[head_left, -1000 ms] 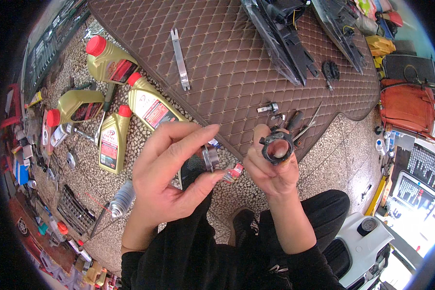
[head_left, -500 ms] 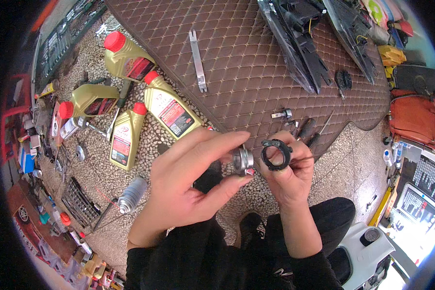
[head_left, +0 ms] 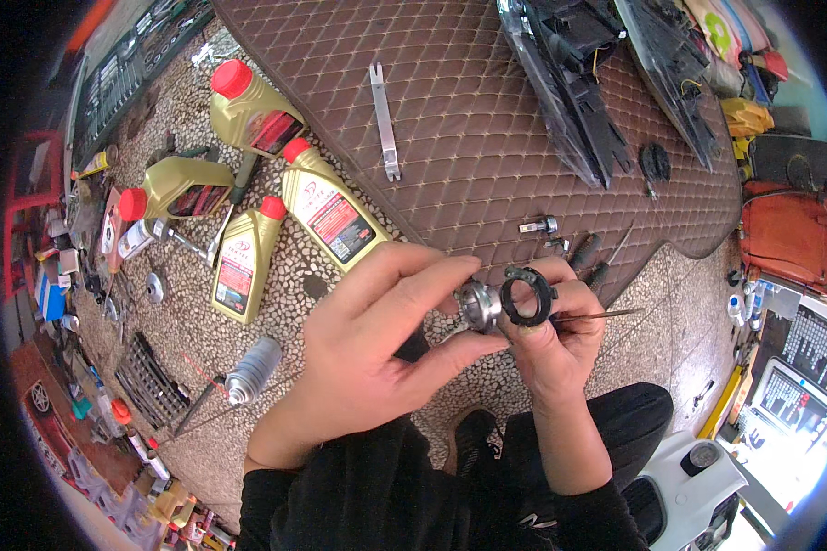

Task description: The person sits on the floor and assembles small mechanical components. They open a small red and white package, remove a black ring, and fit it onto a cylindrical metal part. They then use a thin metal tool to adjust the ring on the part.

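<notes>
Between thumb and fingers of my left hand (head_left: 363, 335) is a short silver metal collar (head_left: 478, 307), its round opening partly turned up. Close beside it, my right hand (head_left: 565, 344) pinches a black plastic ring (head_left: 550, 298) with small tabs, its opening facing up. A thin dark rod (head_left: 606, 316) sticks out to the right from behind the right fingers; its other end is hidden. The collar and ring nearly meet, and I cannot tell whether they touch. Just beyond, a small LED bulb (head_left: 539, 225) and a dark-handled screwdriver (head_left: 585, 250) lie on the quilted brown mat (head_left: 450, 110).
On the mat are a flat metal bar (head_left: 385, 124) and two headlight units (head_left: 570, 101). Several gold bottles (head_left: 335, 213) with red caps stand or lie on the pebbled floor. A spray can (head_left: 254, 370) lies at left; a white panel (head_left: 685, 482) is at lower right.
The silver collar has moved right, up close to the black ring, and turned its opening more toward me. The thin rod now shows clearly beside my right hand. The whole view has shifted slightly.
</notes>
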The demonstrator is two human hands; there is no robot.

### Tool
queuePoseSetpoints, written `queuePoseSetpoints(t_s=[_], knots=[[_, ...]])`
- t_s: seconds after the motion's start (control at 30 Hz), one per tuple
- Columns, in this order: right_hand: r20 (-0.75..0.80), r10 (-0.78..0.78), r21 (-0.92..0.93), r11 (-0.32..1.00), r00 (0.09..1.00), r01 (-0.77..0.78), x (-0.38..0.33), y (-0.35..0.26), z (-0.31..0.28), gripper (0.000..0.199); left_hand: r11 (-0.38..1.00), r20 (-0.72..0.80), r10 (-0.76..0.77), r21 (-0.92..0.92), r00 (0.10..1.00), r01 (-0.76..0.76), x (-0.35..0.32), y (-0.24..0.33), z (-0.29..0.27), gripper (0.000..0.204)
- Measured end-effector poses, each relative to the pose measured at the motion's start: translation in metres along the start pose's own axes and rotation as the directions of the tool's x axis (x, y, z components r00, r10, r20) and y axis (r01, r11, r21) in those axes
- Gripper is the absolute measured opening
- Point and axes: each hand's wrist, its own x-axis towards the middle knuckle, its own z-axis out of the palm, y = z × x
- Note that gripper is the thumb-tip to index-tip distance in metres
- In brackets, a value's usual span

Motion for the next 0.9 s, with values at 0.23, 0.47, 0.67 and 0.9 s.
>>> queuePoseSetpoints(t_s=[0.23, 0.47, 0.67, 0.9], knots=[[-0.007, -0.073, 0.082, 0.994, 0.997, 0.073, 0.003, 0.017, 0.002, 0.02, 0.994, -0.028, 0.032, 0.108, 0.999, -0.029, 0.0, 0.006, 0.003, 0.051], [-0.054, 0.132, 0.379, 0.92, 0.99, -0.102, 0.0, 0.015, 0.009, 0.022, 0.999, 0.016, -0.046, -0.014, 0.999, 0.047, 0.001, 0.005, -0.001, 0.047], [-0.06, 0.191, 0.523, 0.842, 0.98, -0.133, 0.001, 0.015, 0.016, 0.023, 0.814, 0.233, -0.261, -0.468, 0.937, 0.344, -0.008, -0.011, -0.007, 0.049], [-0.187, 0.181, 0.626, 0.78, 0.966, -0.025, 0.019, 0.02, 0.027, 0.019, 0.565, 0.281, -0.336, -0.704, 0.899, 0.431, -0.019, -0.027, 0.013, 0.046]])
